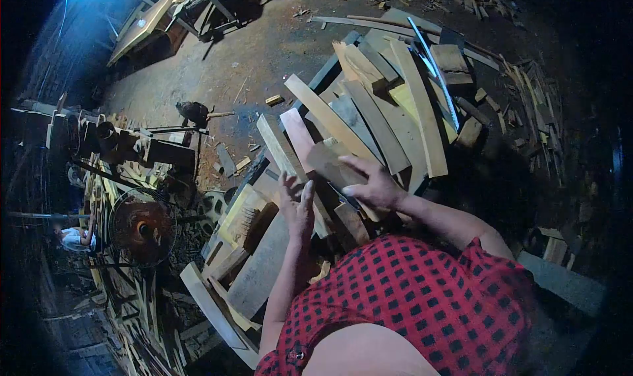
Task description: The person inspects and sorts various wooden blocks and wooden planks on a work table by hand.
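Observation:
In the head view, my right hand (377, 183) grips a short, flat wooden board (330, 164) between thumb and fingers. Part of that board's near end is hidden by the hand. My left hand (298, 208) is raised to its left, with fingers apart and nothing in it. Just beside the left hand runs a long narrow wooden plank (280, 142). A pinkish board (297, 133) lies behind the held piece, and a longer pale plank (330, 112) slants past it. Under both hands is a pile of loose boards.
More planks (422, 112) and a bright thin strip (435, 73) lie to the right. A wide grey board (264, 267) rests at the near left. A round caged fan (142, 228) stands at left, near scrap wood. Another person (76, 237) is at far left.

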A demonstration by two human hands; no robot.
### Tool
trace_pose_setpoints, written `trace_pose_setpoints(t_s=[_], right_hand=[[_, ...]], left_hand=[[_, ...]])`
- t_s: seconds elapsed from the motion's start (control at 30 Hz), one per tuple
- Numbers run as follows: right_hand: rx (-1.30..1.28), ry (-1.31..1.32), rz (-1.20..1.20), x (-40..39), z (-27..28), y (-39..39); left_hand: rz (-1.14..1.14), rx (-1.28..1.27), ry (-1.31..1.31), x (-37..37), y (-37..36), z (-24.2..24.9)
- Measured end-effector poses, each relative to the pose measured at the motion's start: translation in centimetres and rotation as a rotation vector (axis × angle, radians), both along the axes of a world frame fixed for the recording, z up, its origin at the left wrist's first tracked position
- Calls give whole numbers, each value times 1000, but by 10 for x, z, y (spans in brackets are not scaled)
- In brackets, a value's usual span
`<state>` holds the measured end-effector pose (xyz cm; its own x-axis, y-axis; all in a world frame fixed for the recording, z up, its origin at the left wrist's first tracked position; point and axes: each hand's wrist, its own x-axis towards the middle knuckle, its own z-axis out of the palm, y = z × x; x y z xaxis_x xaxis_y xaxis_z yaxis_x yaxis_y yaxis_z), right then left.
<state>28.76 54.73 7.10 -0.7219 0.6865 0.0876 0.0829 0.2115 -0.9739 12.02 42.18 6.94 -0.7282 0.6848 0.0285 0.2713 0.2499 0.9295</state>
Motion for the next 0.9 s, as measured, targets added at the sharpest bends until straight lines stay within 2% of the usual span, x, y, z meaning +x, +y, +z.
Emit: trace_pose_setpoints(t_s=[0.07,0.1,0.17,0.2,0.27,0.3,0.33,0.37,0.43,0.47,0.5,0.53,0.6,0.63,0.77,0.83,0.9], right_hand=[[-87,68,57,-17,22,-17],[-89,66,55,-23,23,-26],[-103,88,212,-31,18,-39],[-103,88,212,-32,8,-38],[-275,86,292,-33,-13,-29],[-588,123,355,-23,6,-15],[-371,59,190,-21,-20,2],[-151,-3,23,-16,-47,20],[-40,-378,-227,-1,-56,54],[87,-455,-289,7,-73,67],[216,-531,-352,12,-96,77],[218,-530,-347,16,-118,81],[261,-767,-433,21,-143,85],[170,-774,-377,24,-147,88],[199,-787,-302,24,-154,93],[291,-911,-253,24,-136,93],[283,-893,-207,21,-132,98]], left_hand=[[-59,106,-682,7,1,6],[13,180,-949,5,2,-10],[-16,255,-1024,12,-3,5],[-43,334,-1094,13,-7,11],[-58,392,-1194,5,-20,9],[28,447,-1276,2,-27,5],[115,500,-1358,-1,-37,-1],[124,456,-1400,-7,-49,-7],[87,475,-1396,-14,-71,-10],[53,487,-1393,-17,-84,-12],[194,451,-1344,-20,-96,-21],[198,456,-1343,-21,-106,-23],[284,450,-1399,-21,-124,-26],[333,441,-1387,-21,-132,-28],[353,492,-1374,-14,-158,-33],[485,467,-1324,-10,-166,-34],[525,465,-1310,-9,-172,-34]])
